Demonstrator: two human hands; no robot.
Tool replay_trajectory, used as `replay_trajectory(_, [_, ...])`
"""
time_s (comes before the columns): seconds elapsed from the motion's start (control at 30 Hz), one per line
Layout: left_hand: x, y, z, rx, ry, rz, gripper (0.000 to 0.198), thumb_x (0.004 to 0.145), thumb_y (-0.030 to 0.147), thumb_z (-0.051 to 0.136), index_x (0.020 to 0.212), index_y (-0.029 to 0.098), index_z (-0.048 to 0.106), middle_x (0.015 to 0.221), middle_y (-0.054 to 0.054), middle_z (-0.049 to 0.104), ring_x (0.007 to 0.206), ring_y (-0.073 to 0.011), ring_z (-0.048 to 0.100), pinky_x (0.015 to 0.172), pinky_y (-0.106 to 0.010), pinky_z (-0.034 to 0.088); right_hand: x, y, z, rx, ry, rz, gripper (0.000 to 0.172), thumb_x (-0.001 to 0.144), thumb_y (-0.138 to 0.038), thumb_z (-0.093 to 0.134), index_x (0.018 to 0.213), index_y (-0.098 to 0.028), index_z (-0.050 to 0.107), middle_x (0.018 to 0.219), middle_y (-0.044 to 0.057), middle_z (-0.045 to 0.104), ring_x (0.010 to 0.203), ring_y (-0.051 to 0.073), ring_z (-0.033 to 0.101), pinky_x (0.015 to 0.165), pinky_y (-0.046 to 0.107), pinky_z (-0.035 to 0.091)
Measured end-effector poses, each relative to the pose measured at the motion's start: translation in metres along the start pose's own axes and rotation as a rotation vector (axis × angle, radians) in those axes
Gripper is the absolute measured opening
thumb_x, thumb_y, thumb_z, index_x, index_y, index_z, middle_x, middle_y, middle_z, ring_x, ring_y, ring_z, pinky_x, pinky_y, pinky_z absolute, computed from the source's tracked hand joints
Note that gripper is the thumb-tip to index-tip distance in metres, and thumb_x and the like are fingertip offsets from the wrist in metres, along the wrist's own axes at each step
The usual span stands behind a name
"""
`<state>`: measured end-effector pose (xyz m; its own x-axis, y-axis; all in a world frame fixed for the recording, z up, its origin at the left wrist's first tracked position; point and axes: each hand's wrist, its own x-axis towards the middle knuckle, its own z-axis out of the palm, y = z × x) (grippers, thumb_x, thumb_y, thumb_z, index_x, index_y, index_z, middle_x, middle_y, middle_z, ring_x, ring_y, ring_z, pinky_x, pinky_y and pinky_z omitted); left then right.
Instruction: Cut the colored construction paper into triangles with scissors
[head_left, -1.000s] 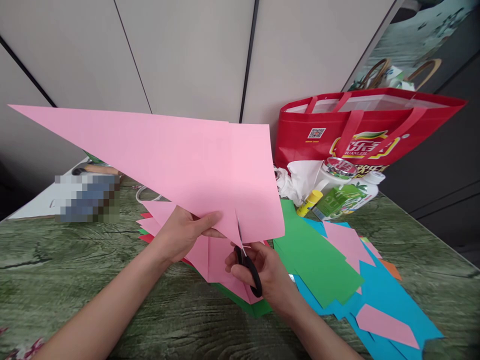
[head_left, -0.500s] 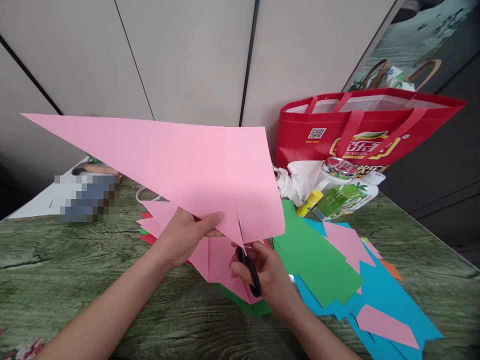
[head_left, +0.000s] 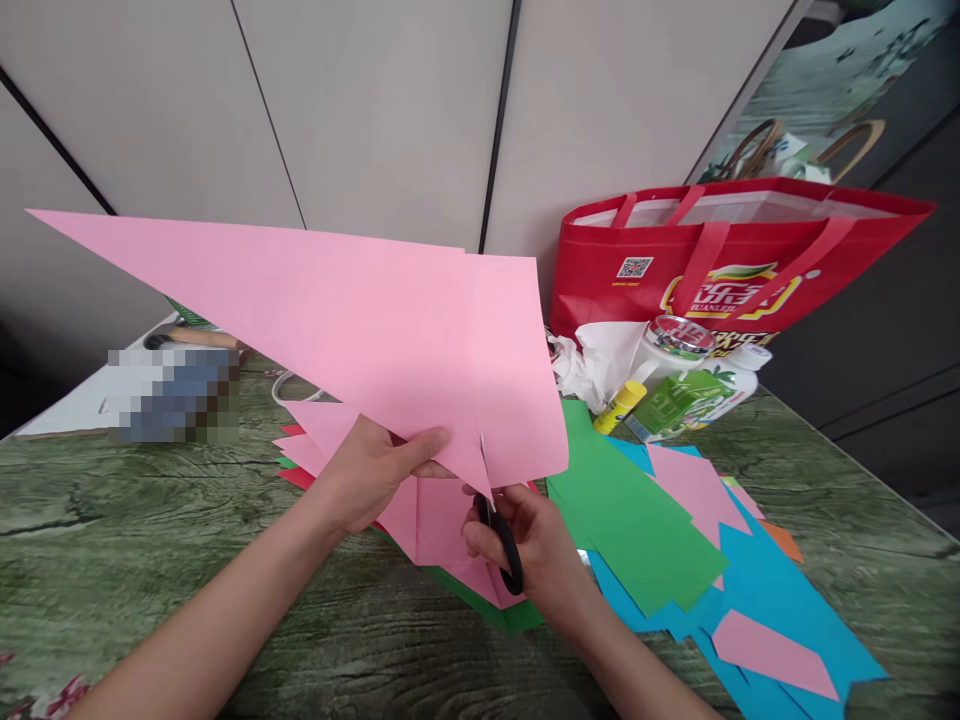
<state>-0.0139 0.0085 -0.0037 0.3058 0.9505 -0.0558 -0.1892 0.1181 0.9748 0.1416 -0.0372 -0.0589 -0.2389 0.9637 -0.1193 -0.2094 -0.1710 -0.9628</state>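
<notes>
A large pink sheet of paper [head_left: 360, 320], pointed at its far left end, is held up over the table. My left hand [head_left: 379, 470] is closed on its lower edge, thumb on top. My right hand [head_left: 525, 540] grips black-handled scissors [head_left: 501, 545], whose blades sit in a cut near the sheet's lower right edge. The narrow tip of the sheet points down at the scissors. Below both hands lies a stack of folded papers [head_left: 442, 520], pink on top with red and green edges showing.
Green paper [head_left: 637, 530], blue paper [head_left: 772, 570] and pink scraps [head_left: 772, 650] lie at right. Behind them stand a yellow glue stick [head_left: 619, 407], a white bottle [head_left: 739, 375], crumpled tissue [head_left: 574, 370] and a red shopping bag [head_left: 720, 255]. A white sheet [head_left: 82, 390] lies at far left.
The pink sheet's left point has risen slightly and moved left. A small step now shows along its top edge. Both hands stay in nearly the same place.
</notes>
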Motion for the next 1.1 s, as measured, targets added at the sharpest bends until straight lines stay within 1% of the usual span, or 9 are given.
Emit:
replay_trajectory(0.23, [0.0006, -0.0002, 0.0, 0.002, -0.008, 0.006, 0.037, 0.073, 0.023, 0.061, 0.109, 0.018, 0.051, 0.104, -0.01, 0.065, 0.092, -0.0263, 0.062, 0.071, -0.04, 0.054, 0.0001, -0.0011, 0.0013, -0.036, 0.033, 0.001, 0.025, 0.057, -0.022, 0.073, 0.07, -0.017, 0.052, 0.055, -0.005, 0.052, 0.048, 0.009, 0.046, 0.047, 0.022, 0.038])
replay_trajectory(0.47, [-0.0009, 0.0029, 0.0016, -0.023, 0.007, -0.019, 0.037, 0.073, 0.022, 0.061, 0.108, 0.017, 0.051, 0.102, -0.009, 0.066, 0.093, -0.0271, 0.061, 0.072, -0.042, 0.054, 0.0, 0.0003, 0.0017, -0.031, 0.023, 0.009, 0.024, 0.059, -0.019, 0.072, 0.074, -0.016, 0.053, 0.052, -0.006, 0.052, 0.044, 0.008, 0.047, 0.044, 0.021, 0.038])
replay_trajectory(0.63, [-0.0008, 0.002, 0.0008, -0.024, -0.019, -0.004, 0.035, 0.074, 0.021, 0.06, 0.107, 0.017, 0.051, 0.103, -0.01, 0.066, 0.093, -0.0268, 0.061, 0.072, -0.041, 0.054, -0.0012, 0.0015, 0.0002, -0.034, 0.024, 0.018, 0.024, 0.06, -0.019, 0.071, 0.075, -0.016, 0.053, 0.051, -0.006, 0.052, 0.042, 0.008, 0.047, 0.043, 0.02, 0.038])
replay_trajectory(0.8, [-0.0008, 0.0022, 0.0008, -0.025, -0.015, -0.013, 0.032, 0.074, 0.021, 0.061, 0.104, 0.017, 0.052, 0.102, -0.01, 0.066, 0.093, -0.0269, 0.061, 0.071, -0.04, 0.054, -0.001, 0.0019, -0.0001, -0.039, 0.039, 0.033, 0.025, 0.059, -0.021, 0.072, 0.075, -0.016, 0.054, 0.05, -0.007, 0.053, 0.039, 0.008, 0.047, 0.04, 0.02, 0.038])
replay_trajectory(0.93, [-0.0011, 0.0027, 0.0017, -0.031, -0.012, -0.007, 0.034, 0.074, 0.021, 0.061, 0.106, 0.018, 0.051, 0.102, -0.009, 0.066, 0.093, -0.0266, 0.061, 0.071, -0.041, 0.054, -0.001, 0.0024, 0.0007, -0.042, 0.042, 0.038, 0.026, 0.06, -0.026, 0.071, 0.076, -0.016, 0.053, 0.048, -0.007, 0.051, 0.038, 0.007, 0.046, 0.039, 0.021, 0.038])
replay_trajectory(1.1, [-0.0014, 0.0034, 0.0017, -0.028, -0.003, -0.009, 0.034, 0.073, 0.02, 0.061, 0.106, 0.018, 0.051, 0.102, -0.009, 0.066, 0.093, -0.0266, 0.061, 0.07, -0.04, 0.055, -0.0014, 0.0034, 0.001, -0.066, 0.042, 0.033, 0.025, 0.062, -0.029, 0.069, 0.076, -0.016, 0.053, 0.049, -0.007, 0.052, 0.039, 0.008, 0.047, 0.04, 0.021, 0.038])
